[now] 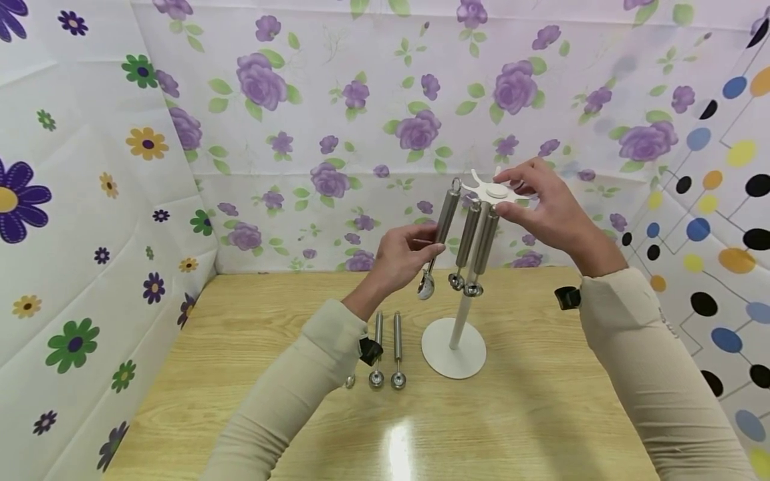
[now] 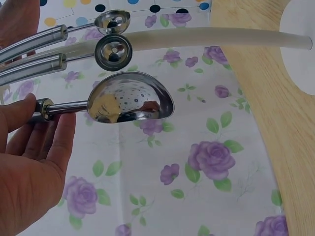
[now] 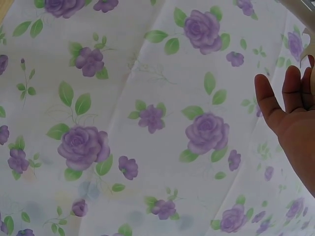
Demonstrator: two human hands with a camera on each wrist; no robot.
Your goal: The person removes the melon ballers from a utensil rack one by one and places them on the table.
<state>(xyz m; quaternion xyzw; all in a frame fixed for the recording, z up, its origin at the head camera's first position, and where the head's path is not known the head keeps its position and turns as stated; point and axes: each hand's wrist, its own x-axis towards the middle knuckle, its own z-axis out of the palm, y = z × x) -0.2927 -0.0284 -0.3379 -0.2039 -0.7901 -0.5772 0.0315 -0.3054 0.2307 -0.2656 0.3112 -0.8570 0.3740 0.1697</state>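
A white stand [image 1: 454,366] has a round base, a thin post and a hooked star-shaped top. My right hand [image 1: 550,207] grips the edge of that top between thumb and fingers. In the right wrist view only part of the right hand [image 3: 295,113] shows. My left hand [image 1: 403,257] pinches the lower handle of a steel perforated scoop [image 2: 130,98]; its end ring is at a hook tip on the left. Two small steel ball scoops, one [image 1: 468,237] beside the other [image 1: 486,244], hang from the top, bowls downward.
On the wooden table [image 1: 511,414] lie two more steel ball scoops, one [image 1: 398,341] right of the other [image 1: 376,379]. A further small bowl [image 1: 350,381] peeks out by the left sleeve. Flowered cloth [image 1: 331,133] stands behind, with patterned cloth at both sides.
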